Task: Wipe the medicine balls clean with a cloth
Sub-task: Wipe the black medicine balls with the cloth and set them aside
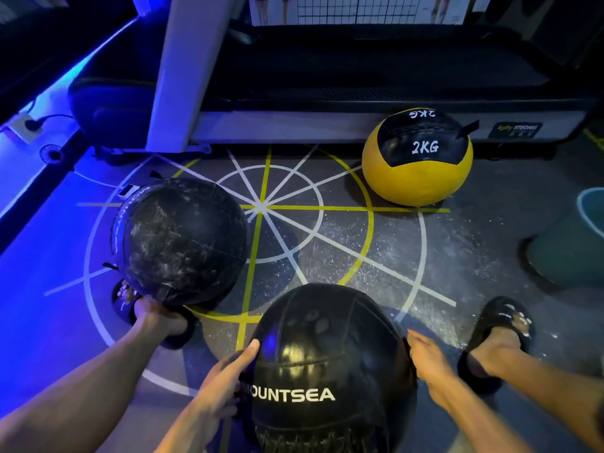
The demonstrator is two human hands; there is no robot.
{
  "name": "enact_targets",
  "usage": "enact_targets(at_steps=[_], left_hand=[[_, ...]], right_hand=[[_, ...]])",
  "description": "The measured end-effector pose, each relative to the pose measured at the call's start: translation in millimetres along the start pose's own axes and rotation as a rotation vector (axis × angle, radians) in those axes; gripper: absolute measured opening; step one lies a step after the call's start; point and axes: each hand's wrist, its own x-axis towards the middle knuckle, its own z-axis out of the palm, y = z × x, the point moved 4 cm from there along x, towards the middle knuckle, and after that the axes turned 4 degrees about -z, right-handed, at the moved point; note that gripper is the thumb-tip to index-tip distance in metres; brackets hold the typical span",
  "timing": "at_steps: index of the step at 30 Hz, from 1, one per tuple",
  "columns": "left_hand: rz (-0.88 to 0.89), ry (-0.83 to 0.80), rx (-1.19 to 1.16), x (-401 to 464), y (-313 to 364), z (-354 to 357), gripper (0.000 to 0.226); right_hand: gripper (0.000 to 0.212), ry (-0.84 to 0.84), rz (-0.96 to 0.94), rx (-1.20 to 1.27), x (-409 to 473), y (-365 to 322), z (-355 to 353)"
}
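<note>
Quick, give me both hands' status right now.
Left hand: open, fingers straight, pressed flat on the near black ball.
Right hand: open, fingers flat against the same ball's other side. No cloth visible.

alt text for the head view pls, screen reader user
Both hands, left and right, hold the sides of a shiny black ball marked MOUNTSEA, low in the frame. A dusty black ball sits on the floor to the left; a yellow 2KG ball lies farther back right. No cloth visible.
</note>
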Motion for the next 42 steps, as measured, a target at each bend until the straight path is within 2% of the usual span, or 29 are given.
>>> enact_targets(at_steps=[7,10,14,17,19,21,24,26,27,29,30,31,32,33,35,37,39,40,42], left_hand=[[0.192,0.028,-0.024,1,27,15,0.096],[0.339,0.058,-0.051,5,49,18,0.102],[0.533,0.02,-0.081,12,90,28,0.105],[0.552,0.027,0.035,31,111,41,0.111],[0.528,0.045,0.149,45,111,52,0.12],[0.536,0.088,0.259,55,109,62,0.118],[0.577,0.134,0.326,61,114,74,0.116],[0.584,0.142,0.347,63,116,82,0.115],[0.589,0.144,0.349,65,116,85,0.114],[0.599,0.169,0.386,71,111,87,0.111],[0.612,0.193,0.42,72,109,87,0.108],[0.623,0.213,0.454,71,108,85,0.106],[0.63,0.217,0.465,69,107,84,0.105],[0.629,0.208,0.457,66,107,83,0.104],[0.617,0.188,0.432,60,107,82,0.104],[0.615,0.188,0.444,52,102,84,0.101],[0.627,0.19,0.448,44,96,87,0.093],[0.627,0.191,0.452,40,93,90,0.088],[0.646,0.186,0.456,35,88,93,0.086]], right_hand=[[0.034,0.104,0.039,0.291,-5,-2,-5],[0.035,0.124,-0.023,0.36,-3,-39,-11],[0.034,0.137,-0.069,0.419,7,-86,-14],[0.032,0.132,-0.055,0.457,16,-93,-5],[0.033,0.175,-0.065,0.448,17,-88,1],[0.036,0.238,-0.13,0.412,11,-84,2],[0.041,0.328,-0.306,0.327,-17,-93,7],[0.041,0.362,-0.558,0.182,-51,-114,24],[0.041,0.357,-0.72,0.045,-70,-127,39],[0.041,0.208,-1.032,-0.285,-103,-146,76],[0.05,0.139,-1.162,-0.515,-109,-144,92],[0.061,0.141,-1.289,-0.717,-111,-141,98],[0.071,0.152,-1.338,-0.806,-108,-141,93],[0.075,0.147,-1.326,-0.805,-100,-143,83],[0.064,0.153,-1.216,-0.665,-81,-153,57],[0.048,0.239,-0.904,-0.405,-52,-162,21],[0.044,0.282,-0.592,-0.256,-28,-165,-1],[0.043,0.276,-0.573,-0.283,-30,-170,1],[0.04,0.247,-0.784,-0.44,-54,-187,27]])
